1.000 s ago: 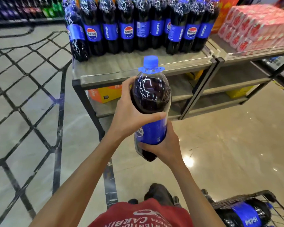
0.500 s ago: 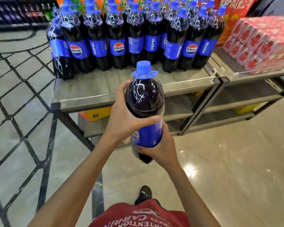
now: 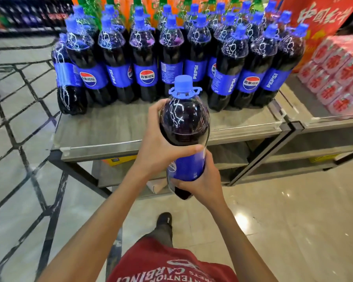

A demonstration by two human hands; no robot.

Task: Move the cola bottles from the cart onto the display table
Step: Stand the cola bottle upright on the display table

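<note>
Item 1: my left hand [image 3: 159, 147]. It grasps the held cola bottle [image 3: 184, 123] at its shoulder, thumb across the front just above the label and fingers wrapped round the far side, mostly hidden.

Item 2: my right hand [image 3: 204, 186]. It is curled round the bottle's lower body from below. My palm covers part of the base and the label's lower edge.

Item 3: the held cola bottle. It is upright in the air, in front of the tabletop's [image 3: 114, 127] near edge and not standing on it. It is large, of clear plastic with dark contents, and has a blue cap [image 3: 183, 84] with a blue carry ring. A blue wrap label runs round the middle, with only a sliver of its round logo visible past my left hand.

Item 4: the stocked bottles [image 3: 145, 64]. They have the same blue caps and labels and stand upright in close rows at the back of the tabletop. The rear rows show only their caps. The leftmost bottle is blurred.

Item 5: surroundings.
- Red packs [image 3: 338, 76] are stacked on the adjoining tabletop to the right, their print too blurred to read.
- A red banner [image 3: 322, 23] is cut off by the frame.
- A lower shelf [image 3: 228, 157] is partly hidden behind the bottle and my hands.
- A yellow box [image 3: 118, 159] shows only one edge.
- The glossy floor [image 3: 293, 220] lies beneath.
- My red shirt [image 3: 167, 263] is cropped at the bottom.
</note>
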